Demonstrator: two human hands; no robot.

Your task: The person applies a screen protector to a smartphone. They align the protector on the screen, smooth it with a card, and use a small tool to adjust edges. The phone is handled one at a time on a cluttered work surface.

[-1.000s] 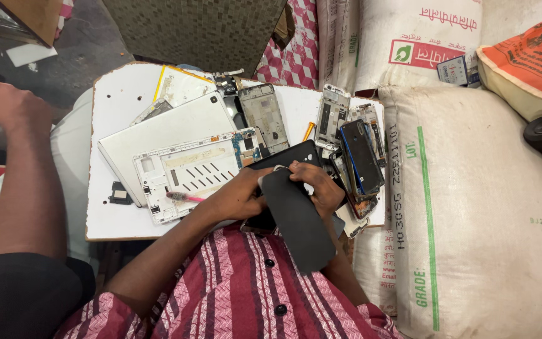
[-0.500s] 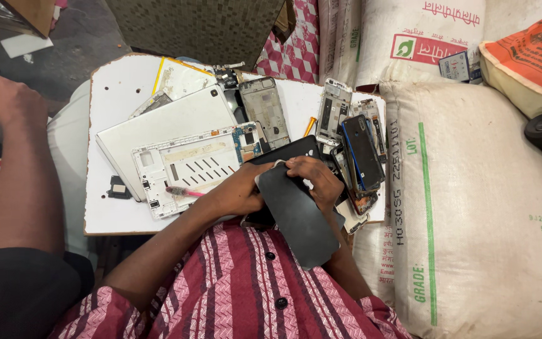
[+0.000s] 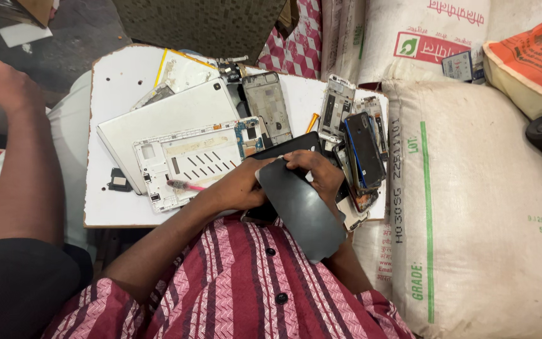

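Note:
My left hand (image 3: pixel 236 187) and my right hand (image 3: pixel 316 172) both grip a flat black phone panel (image 3: pixel 302 210) held tilted over my lap at the near edge of a white board (image 3: pixel 117 88). My left hand clasps its left side, and my right hand curls over its upper edge. Under my hands lies another black phone part (image 3: pixel 283 147). A pink pen-like tool (image 3: pixel 183 185) lies just left of my left hand, on a white tablet frame (image 3: pixel 186 160).
The board carries a white tablet back (image 3: pixel 164 119), several bare phone frames (image 3: pixel 268 107) and a stack of dark phones (image 3: pixel 365 154). Large woven sacks (image 3: pixel 472 207) rise on the right. Another person's arm (image 3: pixel 17 163) runs along the left. A small black part (image 3: pixel 119 183) lies near the board's left edge.
My hands and the black panel stay almost where they were; the view has shifted slightly. The other person's hand on the left has shifted a little.

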